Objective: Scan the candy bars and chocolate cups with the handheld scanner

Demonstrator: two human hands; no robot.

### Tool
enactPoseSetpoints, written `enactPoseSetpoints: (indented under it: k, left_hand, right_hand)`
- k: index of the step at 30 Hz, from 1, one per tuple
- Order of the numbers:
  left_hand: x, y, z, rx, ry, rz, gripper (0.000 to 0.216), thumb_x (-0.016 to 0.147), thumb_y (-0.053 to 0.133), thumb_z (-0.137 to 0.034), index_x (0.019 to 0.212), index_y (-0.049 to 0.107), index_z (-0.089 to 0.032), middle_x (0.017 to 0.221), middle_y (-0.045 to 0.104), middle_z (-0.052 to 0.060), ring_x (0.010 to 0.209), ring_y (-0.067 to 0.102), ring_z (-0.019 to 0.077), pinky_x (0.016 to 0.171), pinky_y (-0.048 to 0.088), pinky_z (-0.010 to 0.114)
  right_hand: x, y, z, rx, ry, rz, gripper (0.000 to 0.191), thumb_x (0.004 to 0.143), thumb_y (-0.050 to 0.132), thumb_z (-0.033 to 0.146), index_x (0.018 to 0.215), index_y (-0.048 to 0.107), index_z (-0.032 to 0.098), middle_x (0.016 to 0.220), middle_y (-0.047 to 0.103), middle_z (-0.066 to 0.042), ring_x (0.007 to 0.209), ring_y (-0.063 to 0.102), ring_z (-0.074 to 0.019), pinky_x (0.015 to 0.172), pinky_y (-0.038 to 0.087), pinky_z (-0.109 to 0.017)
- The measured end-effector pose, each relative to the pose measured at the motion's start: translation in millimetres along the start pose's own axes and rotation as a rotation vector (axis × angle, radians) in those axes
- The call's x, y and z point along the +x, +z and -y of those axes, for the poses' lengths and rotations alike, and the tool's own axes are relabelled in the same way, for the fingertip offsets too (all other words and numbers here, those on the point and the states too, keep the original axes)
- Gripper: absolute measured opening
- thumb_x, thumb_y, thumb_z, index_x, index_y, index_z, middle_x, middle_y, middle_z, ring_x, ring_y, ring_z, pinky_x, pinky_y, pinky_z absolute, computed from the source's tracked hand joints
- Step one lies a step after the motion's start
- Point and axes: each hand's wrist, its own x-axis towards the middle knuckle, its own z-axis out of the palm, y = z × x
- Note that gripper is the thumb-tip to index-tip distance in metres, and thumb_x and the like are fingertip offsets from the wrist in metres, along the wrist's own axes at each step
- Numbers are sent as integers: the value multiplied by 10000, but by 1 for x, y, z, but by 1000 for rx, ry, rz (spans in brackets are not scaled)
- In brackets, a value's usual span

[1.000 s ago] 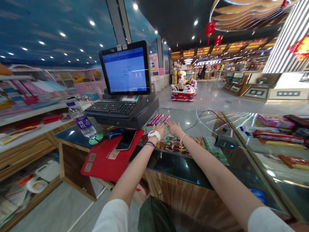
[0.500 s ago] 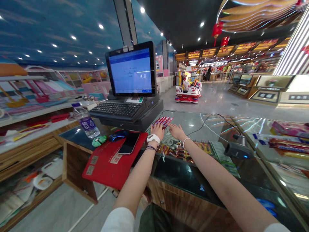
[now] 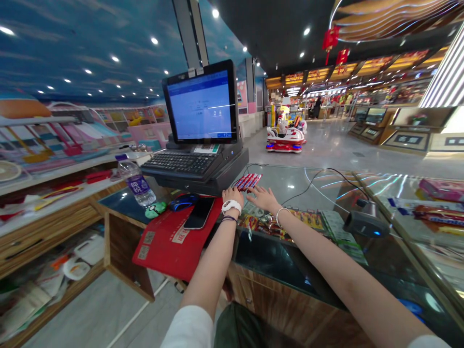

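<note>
Several red wrapped candy bars (image 3: 247,181) lie side by side in one bunch on the glass counter (image 3: 300,186), just right of the cash register. My left hand (image 3: 232,195), with a white watch on the wrist, rests behind their near ends, its fingers curled down. My right hand (image 3: 264,197) lies flat beside it, fingers stretched toward the bars and touching or almost touching them. Neither hand lifts anything.
A point-of-sale screen (image 3: 201,104) with keyboard (image 3: 181,163) stands at the left. A red mat (image 3: 170,237) carries a black phone (image 3: 199,212) and a mouse (image 3: 182,201). A water bottle (image 3: 137,181) is further left. A barcode scanner (image 3: 366,222) sits at the right.
The candy bars, spread apart a second ago, now lie pushed together in one bunch. Both hands have drawn back slightly, and the left fingers have curled.
</note>
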Motion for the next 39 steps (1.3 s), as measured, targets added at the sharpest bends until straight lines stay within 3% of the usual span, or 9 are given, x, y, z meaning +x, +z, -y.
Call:
enactPoseSetpoints:
  k: [5,17,23,26,31,39]
  left_hand:
    - [3,5,1,-2,22,8,384,962,374,-212,1262,585,-98,1269,654,171,1232,572,270,1165,275,455]
    - [5,10,7,-1,61,31,473,958,363,-210,1401,471,-85,1346,614,166,1302,509,299,1178,273,497]
    - [2,11,6,9,82,3,481,965,359,-238,1419,461,-115,1459,516,164,1380,432,298,1192,257,495]
    - [-2,6,3,-1,137,33,506,986,322,-294,1462,421,-156,1539,431,123,1430,364,315,1202,228,533]
    - [-17,-12,-6,-36,192,68,547,994,290,-345,1511,356,-181,1599,333,87,1480,267,328,1214,169,584]
    - [-70,-40,-41,-61,387,32,548,996,304,-373,1525,343,-233,1615,297,45,1505,218,284,1234,121,556]
  right_hand:
    - [4,3,-3,-1,-34,25,618,990,338,570,1555,251,336,1635,240,-67,1484,258,-325,1185,152,-596]
    - [17,4,-12,-36,-69,65,635,985,312,586,1567,182,366,1648,189,-44,1497,222,-321,1178,171,-607]
    - [10,4,-9,-85,-97,-34,630,1000,350,504,1575,179,312,1644,201,-66,1504,209,-297,1191,184,-567]
    - [-1,-7,-8,-144,-165,-59,610,998,386,430,1568,228,279,1637,225,-81,1499,219,-307,1185,193,-587]
    - [-33,-46,-13,-195,-237,-119,680,946,493,346,1567,237,236,1631,238,-101,1497,224,-315,1174,222,-604]
    - [-114,-91,-38,-174,-287,-176,705,933,499,392,1570,231,252,1633,238,-66,1500,213,-315,1203,169,-569]
